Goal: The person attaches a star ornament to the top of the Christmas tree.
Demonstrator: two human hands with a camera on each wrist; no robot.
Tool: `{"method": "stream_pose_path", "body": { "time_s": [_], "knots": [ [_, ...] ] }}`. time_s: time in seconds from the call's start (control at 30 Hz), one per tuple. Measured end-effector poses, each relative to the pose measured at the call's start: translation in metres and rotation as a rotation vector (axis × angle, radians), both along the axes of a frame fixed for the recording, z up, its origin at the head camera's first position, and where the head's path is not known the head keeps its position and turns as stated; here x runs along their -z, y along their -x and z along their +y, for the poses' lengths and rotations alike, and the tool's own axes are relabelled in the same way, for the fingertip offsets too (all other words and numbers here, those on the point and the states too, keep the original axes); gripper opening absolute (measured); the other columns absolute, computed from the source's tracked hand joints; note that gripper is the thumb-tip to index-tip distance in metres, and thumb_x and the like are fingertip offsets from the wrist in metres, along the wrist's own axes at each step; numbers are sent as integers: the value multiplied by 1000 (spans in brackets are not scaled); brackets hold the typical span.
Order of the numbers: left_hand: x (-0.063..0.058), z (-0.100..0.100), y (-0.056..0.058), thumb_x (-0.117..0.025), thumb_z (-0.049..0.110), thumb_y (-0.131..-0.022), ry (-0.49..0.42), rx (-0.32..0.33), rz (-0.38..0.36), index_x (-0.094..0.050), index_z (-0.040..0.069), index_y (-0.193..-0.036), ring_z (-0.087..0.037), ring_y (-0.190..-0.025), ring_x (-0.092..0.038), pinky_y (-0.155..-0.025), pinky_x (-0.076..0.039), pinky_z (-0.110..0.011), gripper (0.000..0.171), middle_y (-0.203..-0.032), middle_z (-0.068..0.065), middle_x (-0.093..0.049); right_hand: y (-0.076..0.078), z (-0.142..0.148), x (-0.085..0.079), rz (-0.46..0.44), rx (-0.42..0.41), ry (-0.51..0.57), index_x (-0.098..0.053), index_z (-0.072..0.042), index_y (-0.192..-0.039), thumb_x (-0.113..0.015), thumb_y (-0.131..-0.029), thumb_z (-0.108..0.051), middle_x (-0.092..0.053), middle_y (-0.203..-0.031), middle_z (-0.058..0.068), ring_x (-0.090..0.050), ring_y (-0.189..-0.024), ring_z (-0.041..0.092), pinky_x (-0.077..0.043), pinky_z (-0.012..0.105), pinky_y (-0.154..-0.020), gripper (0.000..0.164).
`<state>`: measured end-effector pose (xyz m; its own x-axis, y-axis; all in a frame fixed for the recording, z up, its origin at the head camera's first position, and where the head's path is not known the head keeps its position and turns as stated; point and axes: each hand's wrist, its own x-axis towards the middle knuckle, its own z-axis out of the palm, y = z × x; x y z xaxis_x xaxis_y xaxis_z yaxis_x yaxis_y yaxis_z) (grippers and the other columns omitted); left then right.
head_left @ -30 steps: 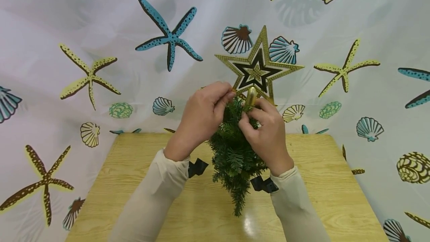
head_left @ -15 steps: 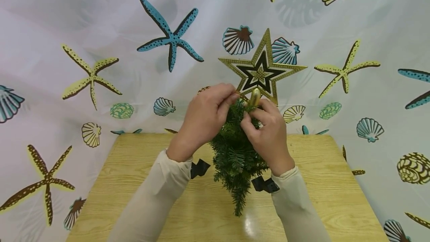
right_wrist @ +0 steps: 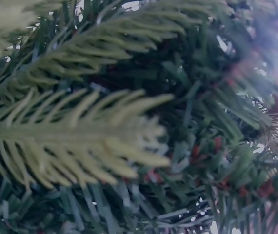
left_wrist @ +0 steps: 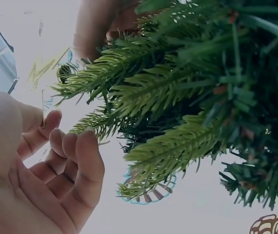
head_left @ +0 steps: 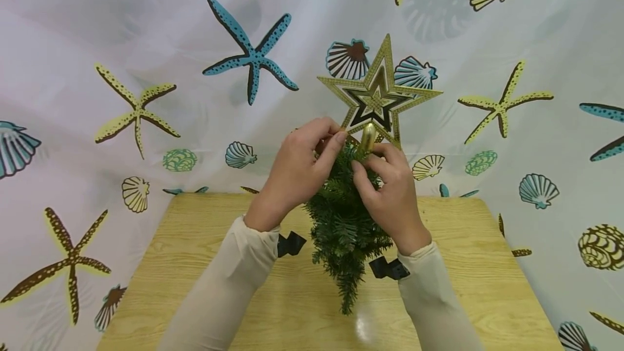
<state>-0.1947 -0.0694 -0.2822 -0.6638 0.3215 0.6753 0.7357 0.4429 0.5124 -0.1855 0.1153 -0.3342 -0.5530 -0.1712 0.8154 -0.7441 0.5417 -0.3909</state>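
Observation:
A gold star tree topper (head_left: 375, 101) with a gold tube at its base stands over the tip of a small green Christmas tree (head_left: 343, 232). My left hand (head_left: 302, 164) pinches the star's lower left point between thumb and forefinger. In the left wrist view that hand (left_wrist: 63, 168) is beside the needle tips, its other fingers curled. My right hand (head_left: 392, 188) has thumb and fingers curled at the treetop, right below the gold tube, pinching the green tip. Branches (right_wrist: 70, 136) fill the right wrist view and hide most of the right hand.
The tree is over a light wooden table (head_left: 195, 264). A white cloth (head_left: 185, 31) printed with starfish and shells hangs behind and at both sides. Black wrist devices (head_left: 291, 244) show beside both sleeves (head_left: 234, 286).
The star shifts slightly, first right and down, then back up, its tilt changing a little. Both hands keep their grips near the treetop, and the left thumb moves slightly.

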Motion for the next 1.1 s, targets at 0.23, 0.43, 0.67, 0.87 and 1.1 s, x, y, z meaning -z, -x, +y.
{"method": "stream_pose_path", "body": {
  "time_s": [0.23, 0.43, 0.67, 0.87, 1.1],
  "knots": [
    [2, 0, 2, -55, 18, -110, -74, 48, -3, -68, 6, -99, -16, -66, -51, -63, -43, -34, 21, -83, 2, -60, -4, 4, 1, -60, -23, 18, -70, 0, -87, -65, -102, -14, -60, -131, 25, -53, -124, 40, -43, 57, -102, 21],
    [5, 0, 5, -56, 17, -109, -118, 57, -11, -69, 5, -100, -13, -65, -52, -62, -45, -35, 20, -86, -3, -65, -5, 7, 3, -59, -44, 65, -71, 5, -112, -65, -100, -11, -50, -145, 25, -45, -136, 39, -44, 55, -103, 21],
    [5, 1, 5, -57, 16, -109, -139, 58, -3, -69, 5, -101, -15, -63, -54, -59, -46, -36, 19, -85, -6, -66, -7, 11, 3, -49, -46, 104, -64, 5, -129, -67, -99, -11, -48, -142, 26, -45, -136, 37, -40, 56, -109, 34],
    [5, 0, 5, -57, 17, -109, -145, 47, -21, -68, 9, -100, -14, -60, -54, -58, -46, -34, 17, -83, -3, -65, -9, 16, 6, -68, -17, 97, -64, 2, -133, -66, -99, -11, -50, -140, 26, -36, -145, 35, -31, 61, -115, 36],
    [8, -2, 4, -57, 18, -108, -137, 37, -49, -68, 6, -100, -14, -61, -54, -60, -48, -35, 19, -83, -3, -66, -10, 23, 11, -96, -19, 136, -58, 0, -140, -65, -100, -8, -47, -148, 21, -36, -146, 34, -31, 61, -115, 42]
  ]
}}
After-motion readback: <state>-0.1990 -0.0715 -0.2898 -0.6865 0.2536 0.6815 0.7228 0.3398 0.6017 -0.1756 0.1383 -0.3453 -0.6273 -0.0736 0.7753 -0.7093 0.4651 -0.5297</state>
